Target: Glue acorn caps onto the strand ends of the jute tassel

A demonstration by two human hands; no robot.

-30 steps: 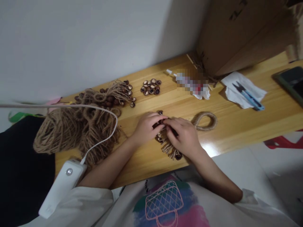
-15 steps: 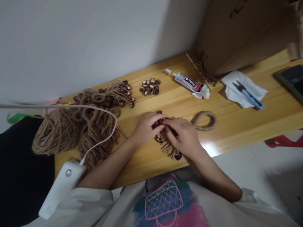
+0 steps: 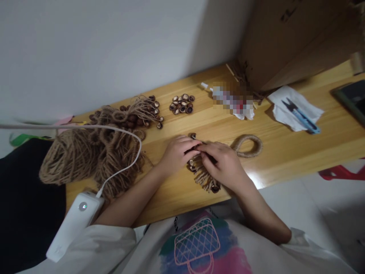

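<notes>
Over the table [image 3: 285, 156], left hand [image 3: 177, 153] and right hand [image 3: 224, 161] pinch nutshell [image 3: 196, 147]

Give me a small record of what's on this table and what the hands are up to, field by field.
left hand: fingertips at the fringed twine piece, meeting the other hand's
right hand: fingertips at the same piece; exact grip hidden
fringed piece: twine strands, dark half-shells at some ends
beside right hand: twine-wrapped ring
beyond hands: cluster of half-shells; tube, label pixelated
far right: blue-handled snips on white tissue
left side: heap of brown twine; white power bank with cable plugged in
surface: wooden table
</notes>
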